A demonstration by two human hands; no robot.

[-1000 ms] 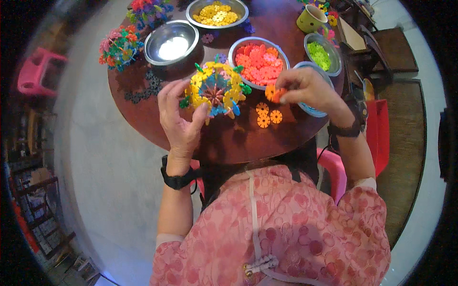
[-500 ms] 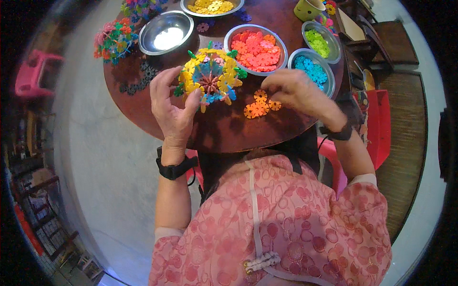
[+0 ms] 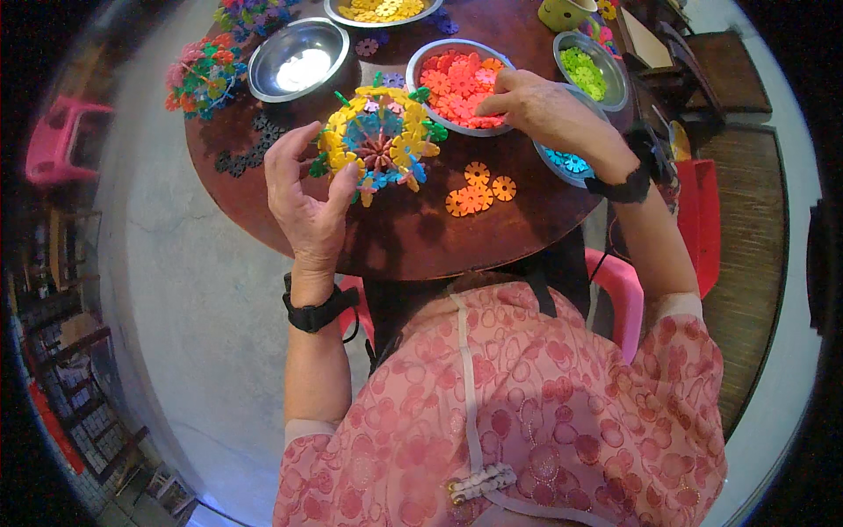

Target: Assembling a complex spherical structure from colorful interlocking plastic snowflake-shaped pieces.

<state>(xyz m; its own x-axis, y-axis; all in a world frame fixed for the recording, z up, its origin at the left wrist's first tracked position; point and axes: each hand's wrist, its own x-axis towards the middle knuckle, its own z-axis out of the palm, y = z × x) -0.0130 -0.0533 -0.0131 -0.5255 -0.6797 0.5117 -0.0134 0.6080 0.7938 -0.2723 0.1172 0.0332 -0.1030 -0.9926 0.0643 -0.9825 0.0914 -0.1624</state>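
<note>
My left hand (image 3: 307,189) grips the left side of a round ball built from interlocking plastic flower discs (image 3: 406,147). Yellow, blue, green and dark red discs make up the ball, which is hollow in the middle. At the right edge of a metal bowl (image 3: 416,86) of coral-red discs (image 3: 457,86), my right hand (image 3: 546,110) reaches in with fingers bent down. Its fingertips are at the discs, and whether they pinch one cannot be made out. A small cluster of orange discs (image 3: 471,199) lies on the table between my hands, near the front edge.
On the round brown table (image 3: 421,250) stand an empty metal bowl (image 3: 261,72) and bowls of yellow (image 3: 382,10), green (image 3: 584,75) and blue discs (image 3: 566,162). Black discs (image 3: 241,160) lie at the left, near a finished multicoloured ball (image 3: 204,79). A yellow-green cup (image 3: 562,14) stands far right.
My right hand has moved up from the orange discs to the bowl of coral-red discs. The left hand still holds the ball, shifted slightly left.
</note>
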